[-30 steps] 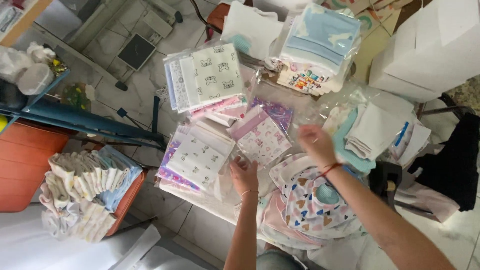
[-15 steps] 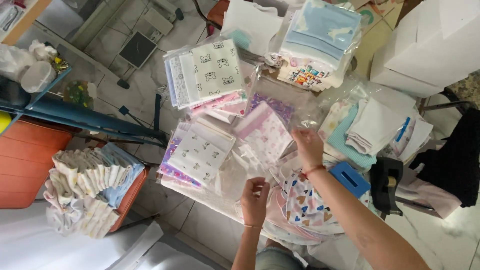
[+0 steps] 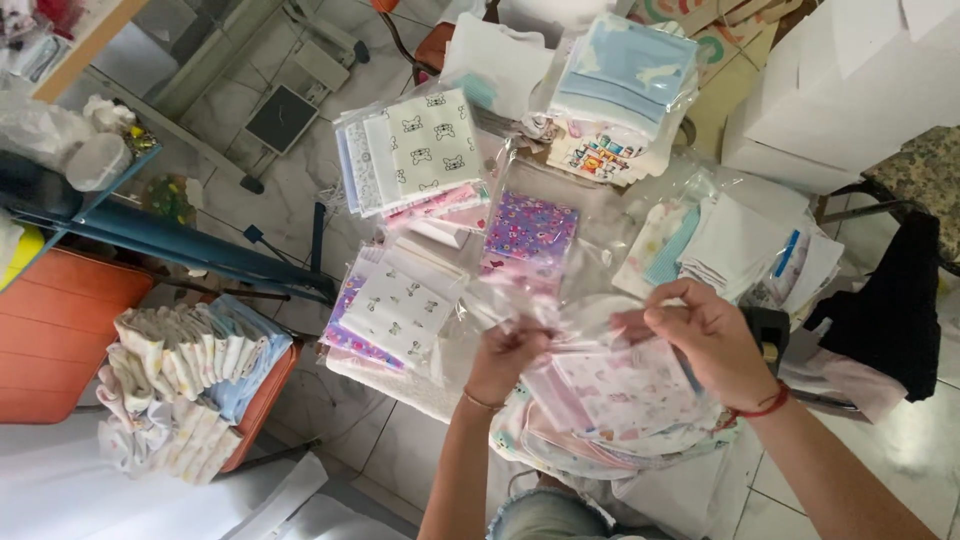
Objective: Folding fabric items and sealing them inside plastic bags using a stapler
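A low table (image 3: 400, 385), crowded edge to edge with bagged cloth, carries the work; its bare white rim shows only at the near left edge. At the far right corner lies the biggest stack, blue and white cloths in clear plastic (image 3: 625, 75), and at the far left a fan of bear-print packs (image 3: 415, 150), overlapped so each pattern shows. In the middle lies a purple flowered pack (image 3: 530, 228), flat and face up. At the near left edge a white butterfly-print pack (image 3: 398, 305) tops a pile of similar ones — sorted by pattern, it seems. Folded white and blue cloths (image 3: 735, 245) sit at the right edge, partly under loose plastic.

Off the table, on an orange stool (image 3: 262, 405) to the left, rolled cloths (image 3: 180, 375) are stacked in rows.

Above the near edge, both hands hold one thing between them: a clear plastic bag (image 3: 590, 325) with a pale pink printed cloth (image 3: 625, 385) in it. The left hand (image 3: 510, 352) is closed in a pinch on the bag's left side; the right hand (image 3: 705, 335), a red band at its wrist, grips the right side with fingers curled — held apart so the mouth stays stretched. The bag hangs just over a heart-print pile (image 3: 560, 455).
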